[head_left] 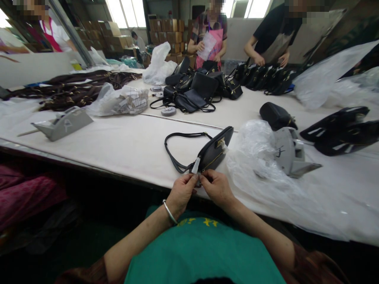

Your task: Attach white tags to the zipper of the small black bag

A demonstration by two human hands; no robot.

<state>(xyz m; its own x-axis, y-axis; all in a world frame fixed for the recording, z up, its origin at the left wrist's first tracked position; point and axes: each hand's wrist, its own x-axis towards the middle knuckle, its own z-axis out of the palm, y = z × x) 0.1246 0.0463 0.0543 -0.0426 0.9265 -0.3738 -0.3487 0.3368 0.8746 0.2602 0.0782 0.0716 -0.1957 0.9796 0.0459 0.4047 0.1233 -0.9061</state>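
Note:
A small black handbag [214, 152] with gold zips and a gold clasp stands on its edge in front of me, tilted to the right. Its black strap [174, 157] loops out to the left over the table. A pale strip of wrapping [196, 165] sticks up at the bag's near end. My left hand [182, 193] and my right hand [217, 188] meet there, both pinching at that end with thumbs and fingertips. The small part between the fingertips is mostly hidden. A white bit of wrapping [223, 148] sits by the clasp.
Crumpled clear plastic [251, 154] and a grey tape dispenser [288, 152] lie right; another tape dispenser [66, 124] stands left. Black bags [201, 88] are heaped across the table [127, 146], with brown straps [79, 88] far left. Co-workers stand opposite, one holding plastic [207, 45].

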